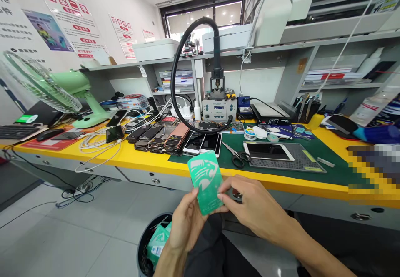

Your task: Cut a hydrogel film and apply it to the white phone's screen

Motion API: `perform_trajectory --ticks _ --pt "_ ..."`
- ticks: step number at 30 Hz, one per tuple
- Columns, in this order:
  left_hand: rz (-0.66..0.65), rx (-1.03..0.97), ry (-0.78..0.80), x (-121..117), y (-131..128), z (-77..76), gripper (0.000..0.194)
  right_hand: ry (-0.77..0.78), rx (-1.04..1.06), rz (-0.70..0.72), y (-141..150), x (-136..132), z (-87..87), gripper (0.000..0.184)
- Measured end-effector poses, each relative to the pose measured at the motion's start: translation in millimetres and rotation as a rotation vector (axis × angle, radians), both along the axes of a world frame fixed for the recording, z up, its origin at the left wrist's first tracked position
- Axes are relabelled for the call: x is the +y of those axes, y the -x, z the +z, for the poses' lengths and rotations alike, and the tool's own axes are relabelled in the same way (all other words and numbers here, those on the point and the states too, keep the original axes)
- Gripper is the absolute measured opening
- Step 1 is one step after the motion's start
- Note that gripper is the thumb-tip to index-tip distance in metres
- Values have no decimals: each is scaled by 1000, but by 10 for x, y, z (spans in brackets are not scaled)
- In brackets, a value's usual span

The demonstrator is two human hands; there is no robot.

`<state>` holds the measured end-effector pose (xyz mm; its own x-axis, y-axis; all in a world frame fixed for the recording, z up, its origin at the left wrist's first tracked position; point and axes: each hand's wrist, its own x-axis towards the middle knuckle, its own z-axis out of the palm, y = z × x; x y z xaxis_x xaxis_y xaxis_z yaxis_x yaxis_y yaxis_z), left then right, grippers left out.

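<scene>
head view: both hands (pixel 250 200) hold a green card (pixel 205 183) before a yellow bench (pixel 150 160) lined with phones (pixel 158 137)

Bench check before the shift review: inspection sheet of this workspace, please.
Surface: yellow bench, green mat.
Job's things: green printed card.
Clutter: stacked phones, scissors.
Grippers: left hand and right hand both on the card.
Cables: white cables looped at the bench edge; black rework-station hose arching.
Surroundings: green desk fan, wall posters, bin holding green packaging.
</scene>
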<state>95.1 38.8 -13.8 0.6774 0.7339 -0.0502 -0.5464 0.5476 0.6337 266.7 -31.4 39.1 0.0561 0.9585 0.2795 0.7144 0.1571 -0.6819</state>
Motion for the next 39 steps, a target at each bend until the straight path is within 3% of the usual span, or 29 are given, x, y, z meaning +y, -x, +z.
perform_trajectory --ticks 4,9,13,20,24,29,35,39 --pt "16 48 34 38 -12 -14 26 24 7 66 5 -37 15 10" --pt "164 48 52 161 -7 27 19 54 126 157 -38 -139 92 11" --pt "200 -74 89 324 134 42 6 76 253 93 -173 -289 97 19" --pt "140 -179 167 312 230 -89 29 270 434 4 -424 -300 -117 36" --pt "73 -164 185 315 163 -157 30 312 499 9 -317 -165 -58 41" --pt "90 -98 157 311 131 -116 33 321 595 152 -151 26 52 41" --pt "329 43 27 396 230 -25 13 347 642 194 -164 161 78 33" --pt "616 183 -124 516 364 -55 21 339 595 158 -277 215 91 30"
